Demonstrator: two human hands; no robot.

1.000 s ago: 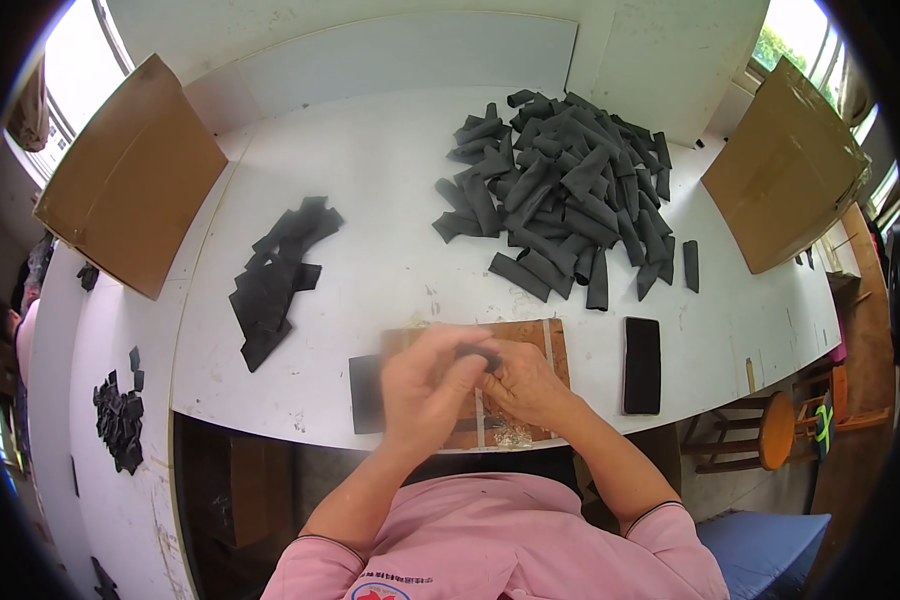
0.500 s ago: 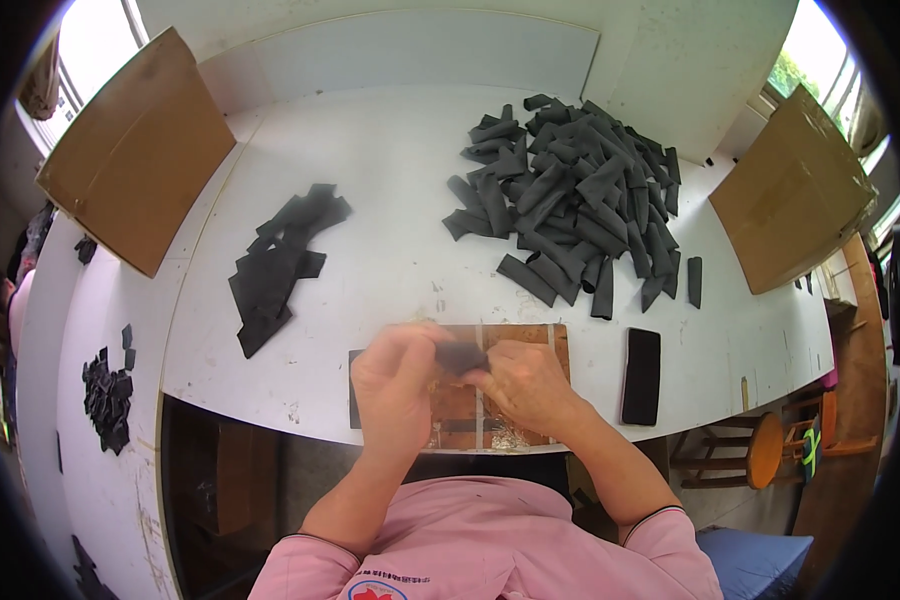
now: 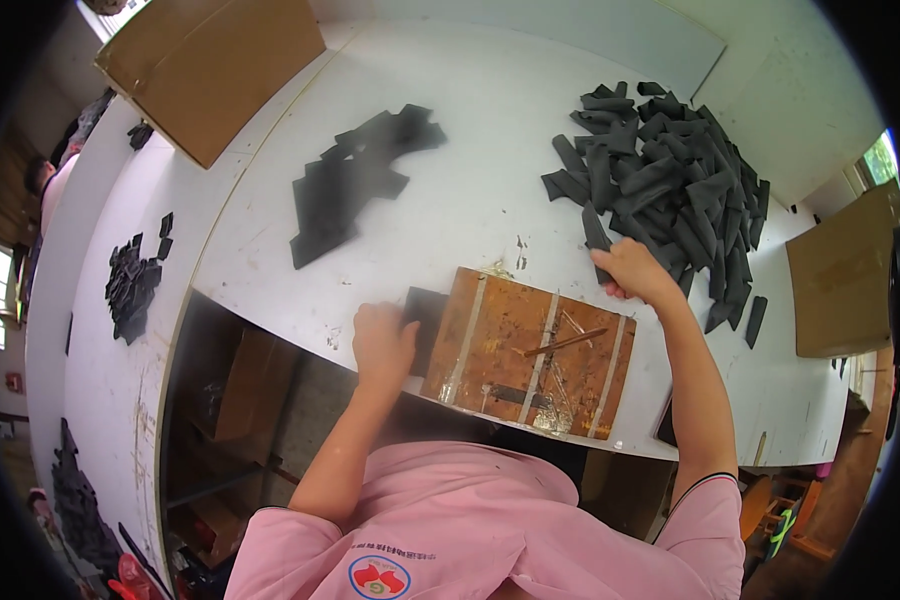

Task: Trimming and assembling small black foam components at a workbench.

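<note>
Seen from above, my two bare hands are apart over a white surface (image 3: pixel 490 100). At the near edge of a big heap of dark grey tubes (image 3: pixel 675 180), to my right, the fingers of my right hand (image 3: pixel 632 270) are closed on the lower end of one tube (image 3: pixel 595 230), which points away from me. My left hand (image 3: pixel 382 340) is low at the surface's front edge, its thumb at the side of a flat black piece (image 3: pixel 428 325); I cannot tell whether those fingers grip it or only rest there. The flat piece lies just beside a worn wooden board (image 3: pixel 495 345), which has pale strips across it and a thin brown stick (image 3: pixel 567 342) on top.

The work looks partway along. Many tubes lie in the heap, and a smaller, overlapping spread of flat dark pieces (image 3: pixel 340 185) lies farther off on my left. If the heap is what waits, much is left; which group is finished, I cannot tell.

Half a second ago my hands were together above the board with a dark piece between them. Now they have separated, and no dark tube is held over the board. My view has turned too: the heap sits farther right, and the black phone (image 3: pixel 666 425) is mostly hidden behind my right forearm.
</note>
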